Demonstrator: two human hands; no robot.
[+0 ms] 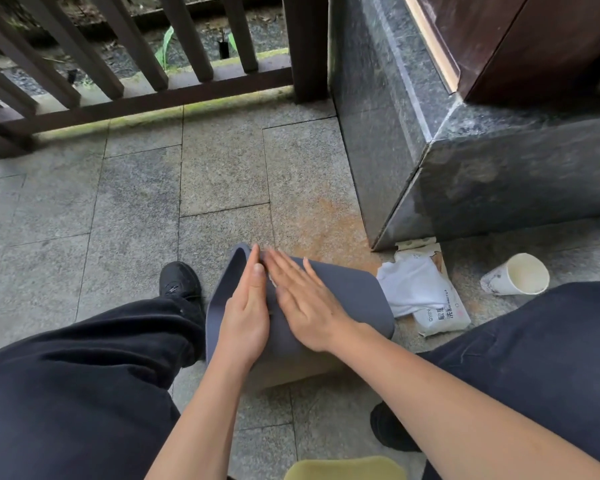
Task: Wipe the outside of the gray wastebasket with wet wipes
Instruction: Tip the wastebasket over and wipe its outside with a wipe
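The gray wastebasket [343, 299] lies tipped on the paving between the person's legs. The left hand [246, 317] steadies its wall, fingers straight; the right hand [305, 299] presses flat, fingers spread, any wipe beneath hidden. Firm, overlapping strokes would serve best.

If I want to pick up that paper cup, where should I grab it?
Probably round its side wall, from above. The paper cup lies tipped over on the floor, mouth facing the camera, so the curved side is up and nothing touches it.
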